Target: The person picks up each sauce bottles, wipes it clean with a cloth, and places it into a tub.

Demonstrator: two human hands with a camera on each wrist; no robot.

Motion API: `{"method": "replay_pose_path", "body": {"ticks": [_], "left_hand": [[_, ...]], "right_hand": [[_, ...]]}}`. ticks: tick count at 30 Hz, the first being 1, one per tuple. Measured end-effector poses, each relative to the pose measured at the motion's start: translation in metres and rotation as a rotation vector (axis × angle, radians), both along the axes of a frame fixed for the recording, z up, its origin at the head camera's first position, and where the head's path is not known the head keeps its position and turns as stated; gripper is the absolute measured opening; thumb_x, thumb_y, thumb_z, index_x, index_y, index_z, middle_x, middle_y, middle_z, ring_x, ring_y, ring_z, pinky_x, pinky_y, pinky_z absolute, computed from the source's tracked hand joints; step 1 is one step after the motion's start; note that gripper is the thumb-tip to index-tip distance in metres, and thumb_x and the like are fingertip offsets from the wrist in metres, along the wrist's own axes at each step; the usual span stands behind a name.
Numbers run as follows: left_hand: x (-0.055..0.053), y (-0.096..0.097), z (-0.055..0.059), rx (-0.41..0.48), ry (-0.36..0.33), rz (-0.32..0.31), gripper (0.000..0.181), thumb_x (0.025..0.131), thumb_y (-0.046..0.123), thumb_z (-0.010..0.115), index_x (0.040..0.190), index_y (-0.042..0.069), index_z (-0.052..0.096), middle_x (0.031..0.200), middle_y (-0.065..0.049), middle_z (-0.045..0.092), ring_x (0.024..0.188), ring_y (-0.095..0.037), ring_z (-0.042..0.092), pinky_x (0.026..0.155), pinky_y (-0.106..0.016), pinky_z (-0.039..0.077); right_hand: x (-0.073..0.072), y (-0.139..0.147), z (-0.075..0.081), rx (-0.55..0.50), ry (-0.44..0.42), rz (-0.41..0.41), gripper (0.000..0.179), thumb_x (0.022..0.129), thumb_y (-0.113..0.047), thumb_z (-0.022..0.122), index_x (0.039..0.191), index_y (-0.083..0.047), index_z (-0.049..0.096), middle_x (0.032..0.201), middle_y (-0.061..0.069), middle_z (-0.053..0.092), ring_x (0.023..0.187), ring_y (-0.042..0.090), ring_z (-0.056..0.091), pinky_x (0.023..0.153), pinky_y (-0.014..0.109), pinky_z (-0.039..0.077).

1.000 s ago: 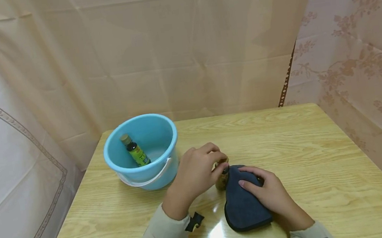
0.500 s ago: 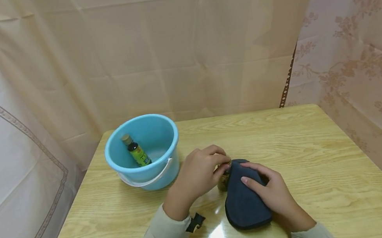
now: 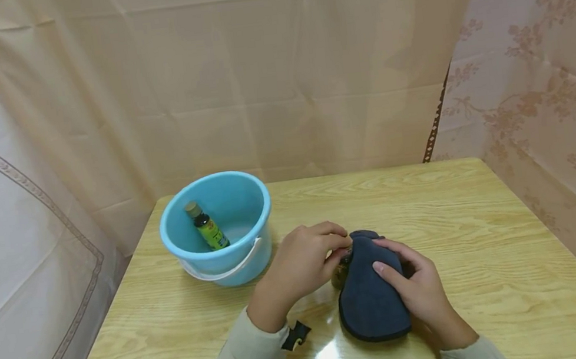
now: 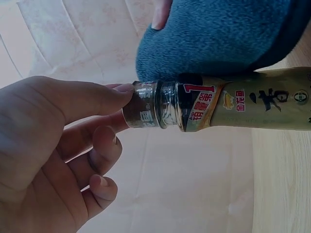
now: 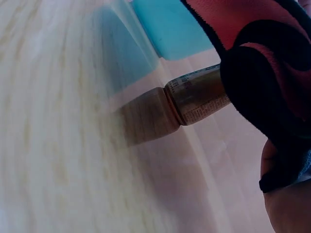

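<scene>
A bottle [image 4: 252, 99] with a gold label and Chinese characters stands upright on the table, mostly hidden in the head view. My left hand [image 3: 303, 263] pinches its cap [image 4: 144, 104] between thumb and index finger, the other fingers loosely curled below. In my right hand [image 3: 422, 291] is a folded plush cloth [image 3: 371, 303], dark blue with black edging, gripped at its upper right. The cloth lies against the bottle's side near the neck in the left wrist view. Pink-red plush on the cloth [image 5: 218, 19] shows in the right wrist view, along with the bottle's base.
A light blue bucket [image 3: 247, 270] with a white handle stands on the wooden table [image 3: 485, 228], left of my hands. Leaning inside it is a dark bottle [image 3: 212, 233] with a green label. Beige curtain [image 3: 277, 86] hangs behind the table, patterned cloth at the right.
My right hand has moved slightly up and to the right, carrying the cloth's upper edge higher along the bottle. The left hand still pinches the cap.
</scene>
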State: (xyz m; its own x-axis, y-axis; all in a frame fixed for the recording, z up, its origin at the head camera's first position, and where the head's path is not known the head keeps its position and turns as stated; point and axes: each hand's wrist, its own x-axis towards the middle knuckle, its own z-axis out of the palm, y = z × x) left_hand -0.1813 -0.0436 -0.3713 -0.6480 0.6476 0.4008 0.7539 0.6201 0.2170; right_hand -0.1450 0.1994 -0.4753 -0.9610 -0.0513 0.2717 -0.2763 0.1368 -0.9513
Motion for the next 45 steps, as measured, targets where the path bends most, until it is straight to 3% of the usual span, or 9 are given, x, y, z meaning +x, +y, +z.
{"method": "replay_pose_path", "body": {"ticks": [12,21,27,37,45], "left_hand": [[-0.001,0.001,-0.002,0.01,0.02,-0.016,0.017,0.097,0.024,0.074,0.112,0.021,0.082,0.118,0.007,0.075,0.091,-0.007,0.073,0.087,-0.034,0.058],[-0.001,0.0,-0.001,0.008,0.018,-0.022,0.016,0.098,0.024,0.073,0.112,0.021,0.081,0.118,0.007,0.075,0.091,-0.007,0.073,0.086,-0.033,0.058],[-0.001,-0.002,-0.001,0.007,0.01,-0.026,0.016,0.098,0.024,0.074,0.112,0.02,0.081,0.119,0.006,0.075,0.092,-0.008,0.073,0.087,-0.034,0.058],[-0.003,-0.005,0.0,0.008,0.024,-0.034,0.015,0.098,0.024,0.074,0.11,0.021,0.08,0.118,0.007,0.075,0.092,-0.008,0.072,0.08,-0.032,0.055],[-0.002,-0.007,0.001,0.025,0.067,0.01,0.01,0.097,0.029,0.073,0.104,0.024,0.079,0.115,0.007,0.074,0.082,-0.006,0.069,0.071,-0.028,0.052]], "right_hand": [[-0.001,-0.002,0.001,0.007,-0.056,0.004,0.042,0.098,-0.01,0.071,0.14,-0.013,0.064,0.106,0.006,0.071,0.096,0.018,0.073,0.078,0.033,0.062],[-0.003,-0.002,-0.002,0.033,-0.118,0.036,0.041,0.099,-0.018,0.072,0.139,-0.017,0.064,0.126,0.01,0.069,0.109,0.017,0.071,0.084,0.033,0.061],[-0.006,-0.002,-0.008,0.087,-0.148,0.055,0.039,0.098,-0.024,0.074,0.136,-0.022,0.066,0.137,0.008,0.066,0.115,0.014,0.069,0.087,0.031,0.059],[-0.007,-0.005,-0.008,0.146,-0.228,0.057,0.039,0.095,-0.033,0.077,0.132,-0.026,0.069,0.137,0.007,0.066,0.107,0.02,0.072,0.08,0.033,0.061],[-0.006,-0.005,-0.006,0.272,-0.235,0.029,0.037,0.093,-0.038,0.078,0.129,-0.032,0.07,0.138,0.001,0.067,0.117,0.021,0.067,0.086,0.028,0.057]]}}
